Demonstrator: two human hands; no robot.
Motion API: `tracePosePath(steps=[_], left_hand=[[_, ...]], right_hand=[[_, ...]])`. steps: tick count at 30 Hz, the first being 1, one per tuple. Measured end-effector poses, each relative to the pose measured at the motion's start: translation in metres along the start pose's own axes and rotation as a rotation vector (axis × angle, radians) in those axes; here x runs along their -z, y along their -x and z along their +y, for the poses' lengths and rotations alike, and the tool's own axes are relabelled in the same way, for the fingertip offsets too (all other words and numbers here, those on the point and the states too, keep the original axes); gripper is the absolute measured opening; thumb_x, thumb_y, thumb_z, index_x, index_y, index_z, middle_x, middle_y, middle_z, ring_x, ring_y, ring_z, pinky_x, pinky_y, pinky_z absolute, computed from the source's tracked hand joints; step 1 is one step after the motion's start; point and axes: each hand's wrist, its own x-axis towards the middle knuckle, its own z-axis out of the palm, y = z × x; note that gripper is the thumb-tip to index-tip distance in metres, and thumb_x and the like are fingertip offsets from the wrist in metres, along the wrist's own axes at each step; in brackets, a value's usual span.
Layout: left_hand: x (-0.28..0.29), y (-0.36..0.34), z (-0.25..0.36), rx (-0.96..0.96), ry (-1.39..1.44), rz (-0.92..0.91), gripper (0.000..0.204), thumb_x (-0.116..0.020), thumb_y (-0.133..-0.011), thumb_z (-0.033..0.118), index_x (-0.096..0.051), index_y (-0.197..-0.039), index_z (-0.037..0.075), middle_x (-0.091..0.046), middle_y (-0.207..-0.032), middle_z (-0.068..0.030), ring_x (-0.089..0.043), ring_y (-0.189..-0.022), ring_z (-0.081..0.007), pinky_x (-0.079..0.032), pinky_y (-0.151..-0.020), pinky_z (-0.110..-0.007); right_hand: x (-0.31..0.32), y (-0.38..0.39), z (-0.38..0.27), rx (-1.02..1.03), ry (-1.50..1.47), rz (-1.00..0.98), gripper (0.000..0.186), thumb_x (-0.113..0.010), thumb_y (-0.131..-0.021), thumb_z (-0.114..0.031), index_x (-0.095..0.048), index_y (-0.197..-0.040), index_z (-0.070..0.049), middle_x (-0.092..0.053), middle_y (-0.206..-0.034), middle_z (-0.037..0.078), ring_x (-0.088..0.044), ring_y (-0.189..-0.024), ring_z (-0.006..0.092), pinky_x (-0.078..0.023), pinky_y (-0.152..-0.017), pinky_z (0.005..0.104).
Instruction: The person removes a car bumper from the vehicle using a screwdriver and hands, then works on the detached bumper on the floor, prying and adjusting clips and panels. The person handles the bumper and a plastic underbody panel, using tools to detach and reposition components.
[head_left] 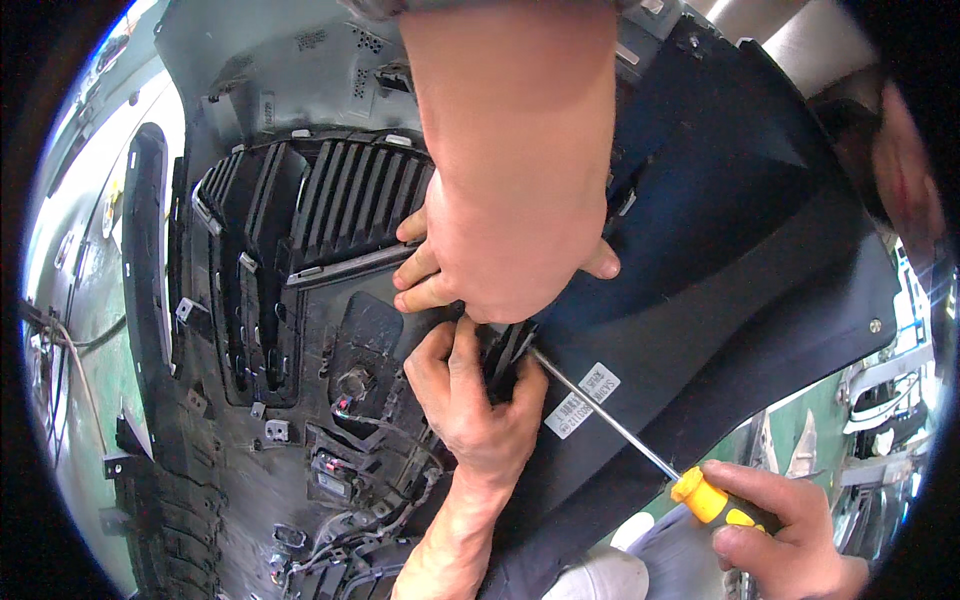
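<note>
My left hand (pixel 470 405) has its fingers curled onto a narrow black slatted trim piece (pixel 505 350) in the underside of a large black plastic bumper (pixel 680 250). My right hand (pixel 800 545) grips a yellow-and-black screwdriver (pixel 708 497); its long metal shaft reaches up-left to that trim beside my left fingers, where the exact tip contact is hard to make out. A co-worker's hand (pixel 510 255) comes down from the top, fingers spread over the bumper just above my left hand, hiding part of it. A white label (pixel 583 398) sits below the screwdriver shaft.
A ribbed black grille (pixel 350 190) fills the upper left of the bumper, with wiring (pixel 350 540) and brackets below. A long black strip (pixel 150 250) runs along the left. Metal racks with parts (pixel 890 420) stand at the right; part of a person's shoe (pixel 600 580) shows below.
</note>
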Motion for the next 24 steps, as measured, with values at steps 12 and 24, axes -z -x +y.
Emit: tracePosePath(steps=[12,24], left_hand=[[-0.005,0.000,-0.003,-0.024,0.003,0.037,0.062,-0.077,-0.064,-0.001,-0.062,-0.123,-0.005,-0.056,-0.107,-0.0209,-0.056,-0.098,-0.0368,-0.048,-0.086,-0.045],[-0.004,0.001,-0.003,-0.011,0.007,0.033,0.061,-0.078,-0.064,0.000,-0.063,-0.123,-0.003,-0.055,-0.107,-0.0195,-0.056,-0.098,-0.0362,-0.047,-0.087,-0.044]], right_hand=[[-0.015,0.001,0.006,0.715,1.333,0.200,0.040,-0.070,-0.086,-0.007,-0.070,-0.126,-0.009,-0.069,-0.113,0.015,-0.062,-0.067,0.0220,-0.052,-0.058,0.0303],[-0.007,-0.006,0.007,0.598,0.733,0.162,0.048,-0.066,-0.084,-0.004,-0.063,-0.132,-0.003,-0.067,-0.120,0.019,-0.068,-0.094,0.0284,-0.054,-0.077,0.0348]])
